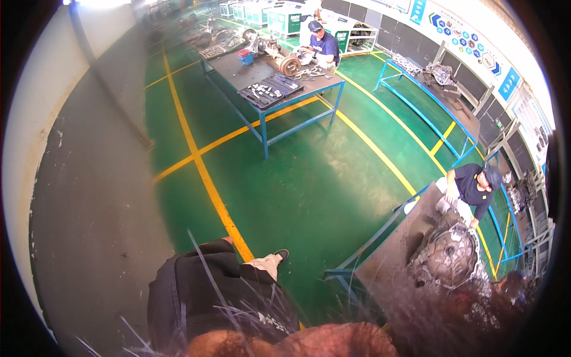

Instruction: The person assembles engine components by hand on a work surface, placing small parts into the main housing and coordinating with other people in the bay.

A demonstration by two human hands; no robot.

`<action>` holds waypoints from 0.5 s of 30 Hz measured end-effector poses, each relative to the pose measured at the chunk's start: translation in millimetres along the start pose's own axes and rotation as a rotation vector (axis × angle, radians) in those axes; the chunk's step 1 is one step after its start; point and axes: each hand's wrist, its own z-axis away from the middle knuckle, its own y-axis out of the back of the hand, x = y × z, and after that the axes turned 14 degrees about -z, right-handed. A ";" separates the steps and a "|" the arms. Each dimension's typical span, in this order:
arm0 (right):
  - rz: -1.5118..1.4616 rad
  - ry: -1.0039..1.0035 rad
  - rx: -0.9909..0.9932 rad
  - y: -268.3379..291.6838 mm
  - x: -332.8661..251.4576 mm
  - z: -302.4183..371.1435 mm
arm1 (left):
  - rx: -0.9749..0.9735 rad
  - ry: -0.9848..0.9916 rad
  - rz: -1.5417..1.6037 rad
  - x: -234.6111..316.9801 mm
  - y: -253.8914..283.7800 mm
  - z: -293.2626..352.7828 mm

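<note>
Neither my left hand nor my right hand shows in the head view. At the lower edge I see my black garment (208, 294), a beige trouser leg (262, 263) and a black shoe (281, 254) on the green floor, beside a yellow line (208, 184). A blurred reddish-brown shape (333, 342) fills the bottom edge; I cannot tell what it is. Thin hair strands cross the lens. To my right stands a grey workbench (398, 250) with a large metal gearbox housing (446, 256) on it.
A person in a dark shirt and cap (473, 187) leans at the far side of that bench. A blue-framed table (279, 89) at the back holds tool trays and a drum part, with another person (324, 46) behind it. A grey wall (77, 178) runs along the left.
</note>
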 end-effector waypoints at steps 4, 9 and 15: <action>-0.021 -0.097 -0.113 28.5 18.5 -18.0 | 0.706 0.532 0.249 -20.0 -21.0 51.3; -0.118 -0.155 -0.113 84.9 26.8 -4.1 | 0.377 0.294 0.155 27.8 -54.4 14.0; -0.203 -0.270 -0.095 142.2 63.1 1.3 | 0.172 0.129 -0.350 48.2 -118.3 25.4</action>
